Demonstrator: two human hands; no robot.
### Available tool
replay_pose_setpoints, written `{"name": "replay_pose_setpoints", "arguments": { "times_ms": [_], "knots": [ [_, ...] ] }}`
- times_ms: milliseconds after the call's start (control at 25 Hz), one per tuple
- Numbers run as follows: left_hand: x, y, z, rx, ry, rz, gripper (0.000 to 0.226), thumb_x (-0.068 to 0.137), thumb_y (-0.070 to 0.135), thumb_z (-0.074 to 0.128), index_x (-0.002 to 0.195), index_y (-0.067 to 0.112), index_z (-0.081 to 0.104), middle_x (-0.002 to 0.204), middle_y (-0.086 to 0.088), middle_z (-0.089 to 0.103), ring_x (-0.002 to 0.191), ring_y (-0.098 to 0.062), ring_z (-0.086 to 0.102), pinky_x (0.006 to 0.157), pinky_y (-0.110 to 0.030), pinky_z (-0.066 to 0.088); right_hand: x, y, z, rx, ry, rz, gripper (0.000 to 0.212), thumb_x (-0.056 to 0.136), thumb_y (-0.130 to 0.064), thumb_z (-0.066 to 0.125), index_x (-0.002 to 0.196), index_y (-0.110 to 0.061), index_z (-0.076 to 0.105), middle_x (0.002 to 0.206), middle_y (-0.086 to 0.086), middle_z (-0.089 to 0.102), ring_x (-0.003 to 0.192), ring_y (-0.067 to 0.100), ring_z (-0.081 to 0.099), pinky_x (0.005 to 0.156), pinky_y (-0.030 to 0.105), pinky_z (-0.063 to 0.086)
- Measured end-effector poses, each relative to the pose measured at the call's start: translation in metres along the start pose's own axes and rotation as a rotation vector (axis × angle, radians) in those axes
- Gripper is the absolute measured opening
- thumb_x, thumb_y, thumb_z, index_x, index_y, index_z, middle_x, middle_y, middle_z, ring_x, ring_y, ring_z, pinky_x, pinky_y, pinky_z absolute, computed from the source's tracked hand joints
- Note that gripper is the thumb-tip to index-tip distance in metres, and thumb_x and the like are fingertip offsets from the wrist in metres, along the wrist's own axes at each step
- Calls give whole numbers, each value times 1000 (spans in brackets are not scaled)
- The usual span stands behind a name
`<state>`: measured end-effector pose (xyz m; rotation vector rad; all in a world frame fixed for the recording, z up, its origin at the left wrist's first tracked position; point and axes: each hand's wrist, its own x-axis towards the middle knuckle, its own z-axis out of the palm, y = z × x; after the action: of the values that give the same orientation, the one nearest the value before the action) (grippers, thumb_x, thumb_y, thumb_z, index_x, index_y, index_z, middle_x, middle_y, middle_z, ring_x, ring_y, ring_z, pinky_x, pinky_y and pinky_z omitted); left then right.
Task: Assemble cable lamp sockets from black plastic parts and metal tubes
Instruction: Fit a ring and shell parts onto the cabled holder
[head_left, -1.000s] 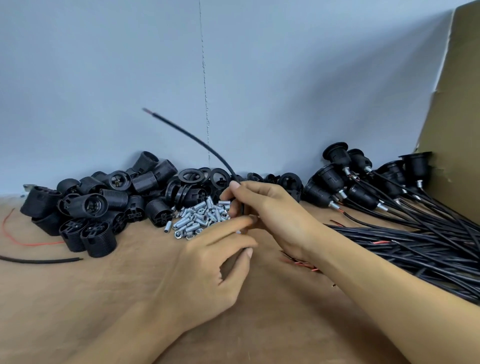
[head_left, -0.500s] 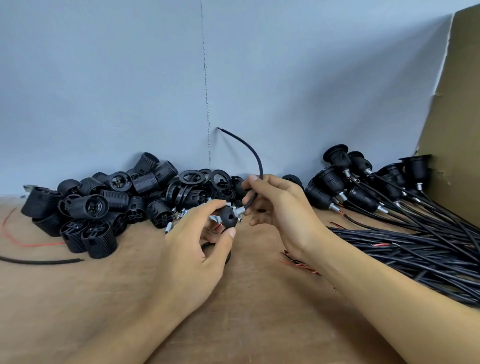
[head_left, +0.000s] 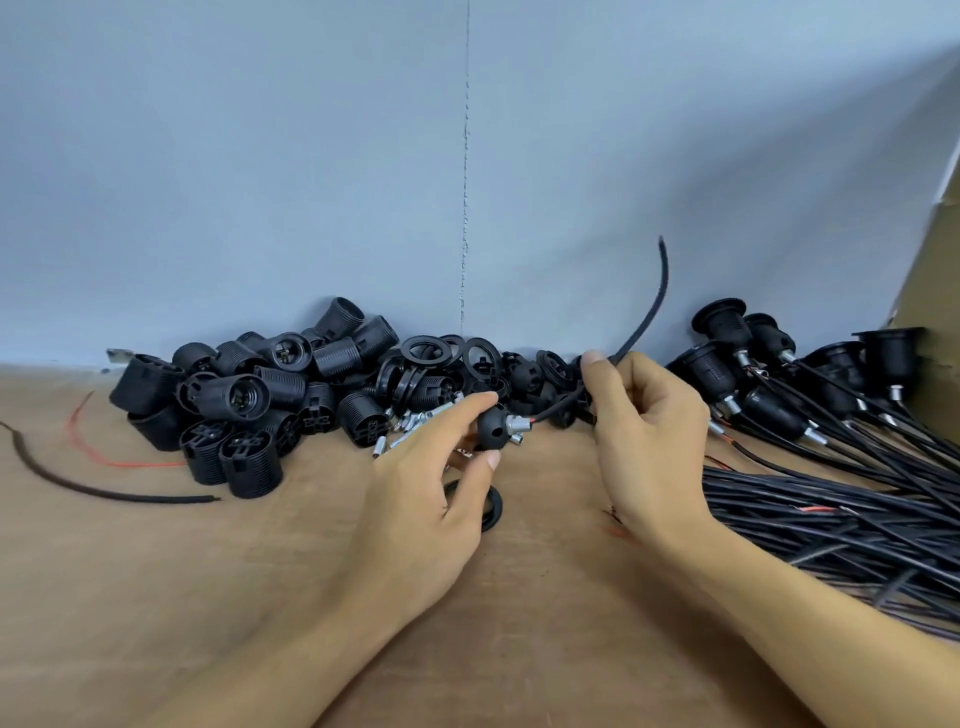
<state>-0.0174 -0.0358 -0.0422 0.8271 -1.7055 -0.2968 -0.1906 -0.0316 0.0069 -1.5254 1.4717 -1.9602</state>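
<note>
The left hand (head_left: 426, 499) pinches a round black plastic cap (head_left: 491, 427) holding a silver metal tube (head_left: 515, 423). The right hand (head_left: 644, 431) grips a thin black cable (head_left: 644, 327) entering the tube.

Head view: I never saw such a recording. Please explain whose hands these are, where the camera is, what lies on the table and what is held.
No machine here: a person works with bare hands, and a camera worn on the head looks down at them. The left hand pinches a round black cap with a metal tube in it. The right hand pinches a black cable that leads to that tube. On the table lie black shells at the left, loose tubes in the middle, and finished sockets with cables at the right.
</note>
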Motion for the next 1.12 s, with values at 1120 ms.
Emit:
{"name": "replay_pose_setpoints", "arguments": {
  "times_ms": [1120],
  "knots": [
    [4, 3, -6, -44, -25, 16, 37, 86, 22, 73, 120, 38, 70, 91, 19, 70, 80, -11, 66, 73, -12, 49, -8, -30, -1, -951, -415, -541, 47, 106, -48, 12, 92, -25, 51, 73, -8, 56, 60, 21, 55, 51, 35, 40]
  ]
}}
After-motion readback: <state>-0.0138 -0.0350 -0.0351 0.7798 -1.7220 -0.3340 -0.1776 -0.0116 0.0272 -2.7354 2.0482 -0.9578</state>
